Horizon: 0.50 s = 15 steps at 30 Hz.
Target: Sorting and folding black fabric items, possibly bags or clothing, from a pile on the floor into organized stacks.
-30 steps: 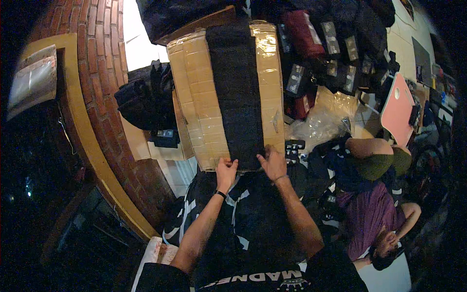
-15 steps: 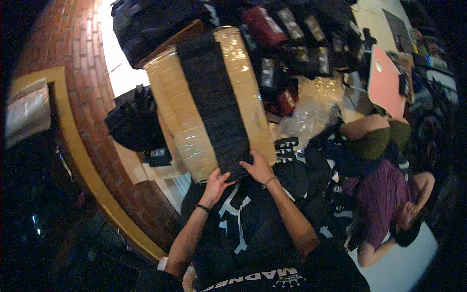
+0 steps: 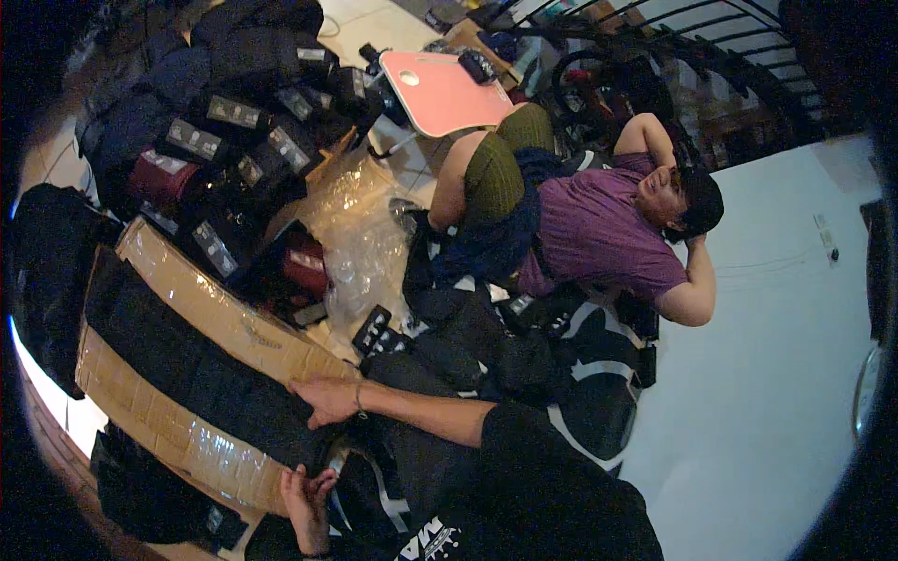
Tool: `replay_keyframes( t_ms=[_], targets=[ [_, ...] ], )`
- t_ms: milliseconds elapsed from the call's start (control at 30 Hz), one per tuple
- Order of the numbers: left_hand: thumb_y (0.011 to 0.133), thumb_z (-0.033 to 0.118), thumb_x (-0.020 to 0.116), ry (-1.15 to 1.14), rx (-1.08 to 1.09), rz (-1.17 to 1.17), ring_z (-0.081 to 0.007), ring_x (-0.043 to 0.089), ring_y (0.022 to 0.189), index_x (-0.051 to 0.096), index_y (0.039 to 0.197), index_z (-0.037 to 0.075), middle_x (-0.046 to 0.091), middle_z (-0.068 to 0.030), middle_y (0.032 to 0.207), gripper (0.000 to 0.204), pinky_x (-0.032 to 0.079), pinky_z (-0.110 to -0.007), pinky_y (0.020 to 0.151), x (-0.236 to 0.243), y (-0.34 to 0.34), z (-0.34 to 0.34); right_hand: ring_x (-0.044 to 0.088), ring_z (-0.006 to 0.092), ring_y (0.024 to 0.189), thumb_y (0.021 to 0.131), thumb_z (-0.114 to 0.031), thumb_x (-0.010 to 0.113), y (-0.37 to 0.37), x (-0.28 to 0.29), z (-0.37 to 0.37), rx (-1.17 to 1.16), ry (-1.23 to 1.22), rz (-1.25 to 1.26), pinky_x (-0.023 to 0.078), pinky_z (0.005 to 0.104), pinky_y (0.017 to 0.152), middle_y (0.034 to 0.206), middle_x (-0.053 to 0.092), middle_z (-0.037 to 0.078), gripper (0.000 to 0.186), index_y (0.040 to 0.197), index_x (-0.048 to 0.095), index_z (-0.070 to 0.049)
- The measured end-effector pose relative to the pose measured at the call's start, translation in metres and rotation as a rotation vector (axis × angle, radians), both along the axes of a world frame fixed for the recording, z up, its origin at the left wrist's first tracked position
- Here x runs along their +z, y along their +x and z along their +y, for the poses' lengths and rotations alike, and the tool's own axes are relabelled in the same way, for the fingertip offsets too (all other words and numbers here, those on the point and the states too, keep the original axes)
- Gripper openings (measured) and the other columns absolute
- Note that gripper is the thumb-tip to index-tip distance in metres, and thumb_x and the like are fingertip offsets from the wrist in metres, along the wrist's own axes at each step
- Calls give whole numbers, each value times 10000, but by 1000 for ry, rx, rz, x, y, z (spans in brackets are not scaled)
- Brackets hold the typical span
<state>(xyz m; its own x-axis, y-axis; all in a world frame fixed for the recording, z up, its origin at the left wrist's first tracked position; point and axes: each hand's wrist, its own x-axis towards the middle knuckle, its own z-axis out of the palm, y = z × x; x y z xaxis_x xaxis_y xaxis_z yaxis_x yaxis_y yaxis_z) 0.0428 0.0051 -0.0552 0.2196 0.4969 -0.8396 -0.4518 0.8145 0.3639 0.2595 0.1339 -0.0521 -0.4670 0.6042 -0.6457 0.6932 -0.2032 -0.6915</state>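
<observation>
Here both hands pressed flat, fingers spread, on the long black fabric strip (image 3: 187,374) lying along the taped brown cardboard box (image 3: 178,299): the right hand (image 3: 323,400) at its near end, the left hand (image 3: 304,494) by the box's lower edge, neither gripping. Smoothing evenly outward would probably keep it flat.

A person in a purple shirt (image 3: 599,234) reclines beside a pink tray table (image 3: 444,92).

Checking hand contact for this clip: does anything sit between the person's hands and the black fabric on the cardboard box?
Nothing visible does. The right hand and left hand both rest directly on the black fabric lying along the taped cardboard box.
</observation>
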Motion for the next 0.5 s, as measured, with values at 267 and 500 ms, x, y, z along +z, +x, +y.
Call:
replay_keyframes(
  t_ms=[267, 500],
  targets=[
    [932, 187, 475, 242, -86, 126, -310, 621, 924, 422, 1173, 23, 548, -146, 1095, 296, 522, -370, 736, 21, 17, -2, 583, 435, 956, 749, -103, 651, 2, 4, -22, 198, 271, -82, 491, 429, 800, 976, 584, 307, 735, 1314, 232, 111],
    [941, 217, 516, 437, 108, 377, -217, 640, 675, 384, 1009, 71, 497, -78, 814, 208, 543, -297, 524, -53, 27, -53, 590, 433, 899, 743, -37, 619, 12, -20, -75, 14, 687, 115, 470, 477, 777, 898, 583, 272, 602, 1270, 331, 11]
  ],
)
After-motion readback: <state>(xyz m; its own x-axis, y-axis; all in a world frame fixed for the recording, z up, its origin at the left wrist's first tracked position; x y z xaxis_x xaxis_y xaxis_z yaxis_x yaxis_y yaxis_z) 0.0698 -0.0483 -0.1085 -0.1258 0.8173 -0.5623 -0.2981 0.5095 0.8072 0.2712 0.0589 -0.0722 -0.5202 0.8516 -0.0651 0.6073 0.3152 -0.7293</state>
